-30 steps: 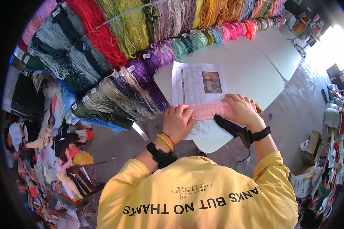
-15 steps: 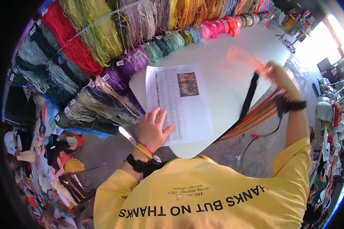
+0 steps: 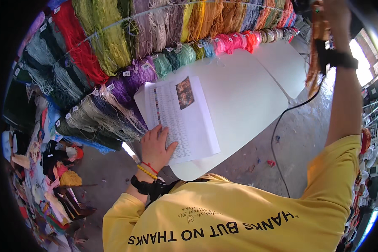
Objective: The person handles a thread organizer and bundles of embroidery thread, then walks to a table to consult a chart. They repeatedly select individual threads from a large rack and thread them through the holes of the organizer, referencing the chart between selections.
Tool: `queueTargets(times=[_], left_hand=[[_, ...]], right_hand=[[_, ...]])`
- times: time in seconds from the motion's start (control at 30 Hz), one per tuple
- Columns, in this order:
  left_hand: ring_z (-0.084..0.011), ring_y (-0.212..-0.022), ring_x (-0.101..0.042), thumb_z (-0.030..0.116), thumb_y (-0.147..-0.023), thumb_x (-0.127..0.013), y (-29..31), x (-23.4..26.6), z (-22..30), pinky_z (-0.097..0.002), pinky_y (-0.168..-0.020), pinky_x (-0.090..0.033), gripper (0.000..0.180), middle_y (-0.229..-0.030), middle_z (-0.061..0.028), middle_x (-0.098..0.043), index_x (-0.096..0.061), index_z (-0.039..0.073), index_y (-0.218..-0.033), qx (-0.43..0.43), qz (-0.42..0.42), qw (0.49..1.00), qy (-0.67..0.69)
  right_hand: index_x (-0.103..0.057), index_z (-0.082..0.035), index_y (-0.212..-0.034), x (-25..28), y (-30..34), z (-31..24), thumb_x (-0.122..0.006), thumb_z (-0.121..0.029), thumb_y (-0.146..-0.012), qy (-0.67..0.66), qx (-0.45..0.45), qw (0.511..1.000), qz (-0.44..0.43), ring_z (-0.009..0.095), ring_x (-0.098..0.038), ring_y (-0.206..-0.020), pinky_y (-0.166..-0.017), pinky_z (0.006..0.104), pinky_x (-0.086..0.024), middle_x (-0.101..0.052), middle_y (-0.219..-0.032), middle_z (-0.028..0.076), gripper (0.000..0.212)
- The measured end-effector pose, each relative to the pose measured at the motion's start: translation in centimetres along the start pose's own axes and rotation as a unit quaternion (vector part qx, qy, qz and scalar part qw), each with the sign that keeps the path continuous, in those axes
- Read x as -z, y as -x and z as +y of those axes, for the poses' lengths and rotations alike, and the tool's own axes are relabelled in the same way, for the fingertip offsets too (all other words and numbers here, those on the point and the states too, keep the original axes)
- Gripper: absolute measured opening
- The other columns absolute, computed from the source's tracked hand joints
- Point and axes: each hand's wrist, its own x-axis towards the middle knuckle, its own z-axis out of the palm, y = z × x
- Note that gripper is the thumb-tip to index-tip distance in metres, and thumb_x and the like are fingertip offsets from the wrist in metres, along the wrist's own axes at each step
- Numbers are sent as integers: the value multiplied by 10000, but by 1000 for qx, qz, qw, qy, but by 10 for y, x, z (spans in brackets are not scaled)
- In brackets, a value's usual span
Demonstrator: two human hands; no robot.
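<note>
My left hand rests on the lower left of a printed sheet, fingers spread. The sheet carries a table of rows, a strip of small colour swatches and a dark reddish picture; it lies on a white table. Raised at the upper right edge, my right hand is closed on a bundle of orange-brown yarn, which hangs down beside the wrist. Its fingertips are partly cut off by the frame's edge. Each wrist wears a black strap, and a cable hangs from the right one.
Hanks of coloured yarn hang along a rail behind the table, with bundled tagged skeins lying along its far edge. Grey and dark yarn sits at the left. Piles of cloth lie on the floor at left; a black cable trails at right.
My right hand has swung up and away to the upper right, taking the orange yarn off from over the table. My left hand stays on the sheet, which appears slightly turned and further left.
</note>
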Motion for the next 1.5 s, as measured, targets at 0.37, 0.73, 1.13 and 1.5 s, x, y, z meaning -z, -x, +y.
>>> queueTargets(times=[0.37,0.73,1.13,1.5], left_hand=[[-294,-892,-477,252,-627,-595,-19,12,12,-421,-743,-377,418,-1062,-125,-472,-545,106,-1016,35,-92,995,-13],[-307,-984,-444,126,-641,-547,-45,4,29,-391,-768,-413,473,-1168,-85,-445,-508,220,-1103,-66,-182,980,-42],[-258,-798,-532,29,-720,-543,16,8,-14,-314,-708,-436,251,-845,-111,-559,-528,16,-970,193,181,947,183],[-70,-676,-537,132,-815,-547,54,-16,-1,-207,-590,-435,221,-796,-57,-599,-551,-43,-949,432,17,696,573]], right_hand=[[-540,-153,-1025,-41,264,-37,-488,-152,-771,-223,-46,864,-449,295,-565,-745,-639,365,-445,-575,-840,110,259],[-598,-15,-806,-41,269,-16,-520,-188,-751,-296,-285,707,-576,82,-497,-456,-427,235,-401,-552,-569,25,197],[-579,-87,-898,-31,316,-73,-588,-249,-653,-301,47,769,-562,245,-479,-866,-772,354,-356,-526,-912,79,294],[-586,-90,-878,-8,313,-88,-605,-301,-629,-308,65,753,-578,244,-459,-886,-794,353,-322,-522,-882,73,327]])
